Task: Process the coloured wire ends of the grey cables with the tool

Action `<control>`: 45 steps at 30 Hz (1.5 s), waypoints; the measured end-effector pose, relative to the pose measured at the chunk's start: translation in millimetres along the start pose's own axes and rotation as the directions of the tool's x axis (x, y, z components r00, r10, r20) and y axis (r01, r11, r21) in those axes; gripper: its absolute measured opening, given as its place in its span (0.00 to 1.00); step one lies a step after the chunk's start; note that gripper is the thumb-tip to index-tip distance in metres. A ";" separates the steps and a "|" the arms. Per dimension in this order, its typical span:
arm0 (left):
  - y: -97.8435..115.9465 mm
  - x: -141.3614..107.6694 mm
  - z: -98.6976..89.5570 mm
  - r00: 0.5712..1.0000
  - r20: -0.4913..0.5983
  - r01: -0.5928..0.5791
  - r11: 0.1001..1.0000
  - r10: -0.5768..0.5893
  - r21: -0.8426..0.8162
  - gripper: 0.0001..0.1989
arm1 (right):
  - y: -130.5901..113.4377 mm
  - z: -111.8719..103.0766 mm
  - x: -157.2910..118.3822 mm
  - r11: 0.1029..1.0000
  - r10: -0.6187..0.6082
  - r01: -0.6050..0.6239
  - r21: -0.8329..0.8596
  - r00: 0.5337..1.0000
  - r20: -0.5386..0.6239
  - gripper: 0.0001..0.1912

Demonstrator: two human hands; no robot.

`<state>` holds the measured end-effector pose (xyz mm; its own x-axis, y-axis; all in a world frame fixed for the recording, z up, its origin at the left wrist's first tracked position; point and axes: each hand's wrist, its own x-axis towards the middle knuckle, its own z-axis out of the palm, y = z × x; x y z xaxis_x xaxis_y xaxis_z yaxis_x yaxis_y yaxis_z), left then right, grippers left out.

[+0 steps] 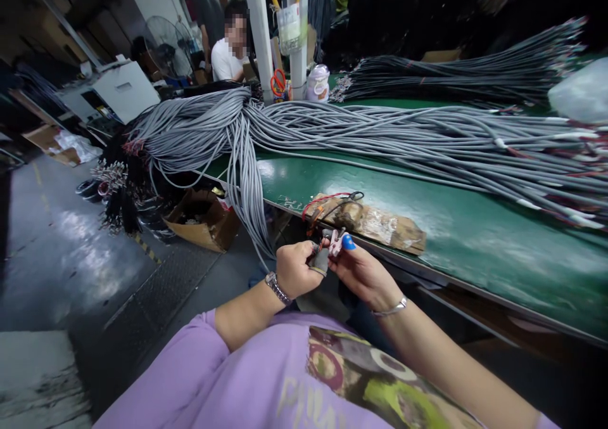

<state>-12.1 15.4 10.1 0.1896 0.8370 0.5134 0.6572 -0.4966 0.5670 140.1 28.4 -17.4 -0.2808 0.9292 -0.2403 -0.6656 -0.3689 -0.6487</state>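
My left hand (pixel 300 267), with a watch at the wrist and a grey cover on a finger, is closed on the end of a grey cable (pixel 260 246) that hangs off the table edge. Just beside it my right hand (pixel 363 270), with blue on the thumb tip, pinches a small pink plastic piece (pixel 335 243). Both hands nearly touch, in front of the table's edge. Behind them a worn wooden board (pixel 392 229) lies at that edge, carrying red and black wires and an orange clip (pixel 314 218). Fine detail between the fingertips is too small to tell.
Long grey cables (pixel 370 134) lie across the green table (pixel 479 239) and droop over its left end. A white post (pixel 260 30) and a lilac-lidded jar (pixel 318 83) stand behind. A cardboard box (pixel 204 232) is below. A person in white (pixel 225 59) sits beyond.
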 end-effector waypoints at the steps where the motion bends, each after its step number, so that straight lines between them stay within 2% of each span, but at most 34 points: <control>1: -0.4 -0.4 0.6 1.000 -0.004 -0.023 0.999 0.023 0.023 0.09 | 0.2 -0.1 0.2 1.000 0.000 0.000 0.001 1.000 -0.004 0.18; 5: 0.0 -4.1 4.0 0.993 0.005 -0.115 0.992 0.115 0.054 0.10 | 0.9 -0.6 1.1 1.000 -0.011 0.011 -0.012 1.000 0.002 0.17; 8: 1.8 -5.0 4.4 0.994 0.021 -0.107 0.993 0.106 0.040 0.10 | 0.9 -1.0 1.8 1.000 -0.011 0.011 -0.024 1.000 0.011 0.18; 12: 4.0 -2.6 2.3 0.995 0.097 0.025 0.999 -0.022 -0.031 0.09 | 1.1 -2.5 3.0 1.000 0.007 -0.006 -0.014 1.000 0.017 0.17; 17: 2.0 -1.2 2.9 0.956 0.217 0.234 0.960 -0.198 -0.154 0.10 | 2.4 -5.2 4.8 1.000 0.016 -0.016 -0.011 1.000 0.007 0.18; 25: -5.1 0.3 10.3 0.937 0.247 0.316 0.898 -0.246 -0.305 0.13 | 4.8 -3.3 5.7 1.000 -0.002 0.002 -0.013 1.000 -0.021 0.19; 34: -3.2 -3.7 9.6 0.950 0.218 0.292 0.877 -0.222 -0.381 0.11 | 4.3 -3.6 4.5 1.000 -0.001 0.001 -0.016 1.000 -0.016 0.19; 37: -1.1 -5.4 7.1 0.957 0.186 0.282 0.862 -0.223 -0.420 0.10 | 3.1 -2.7 2.9 1.000 0.011 -0.011 -0.020 1.000 -0.018 0.18; 39: -0.5 -7.1 6.7 0.965 0.148 0.257 0.883 -0.215 -0.393 0.10 | 2.1 -2.1 2.3 1.000 0.013 -0.013 -0.028 1.000 -0.022 0.17; 42: -1.0 -10.3 6.8 0.988 0.067 0.153 0.953 -0.140 -0.263 0.09 | 1.2 -1.3 2.2 0.999 0.005 -0.006 -0.034 1.000 -0.030 0.16; 45: -1.8 -11.6 4.7 1.000 -0.025 -0.003 0.993 0.000 -0.116 0.08 | 0.9 -0.8 2.2 1.000 0.003 -0.004 -0.030 0.999 -0.037 0.16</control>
<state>-12.0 7.7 0.1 0.1714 0.8307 0.5296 0.5676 -0.5227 0.6361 139.5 30.1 -19.0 -0.2567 0.9283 -0.2691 -0.6437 -0.3719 -0.6689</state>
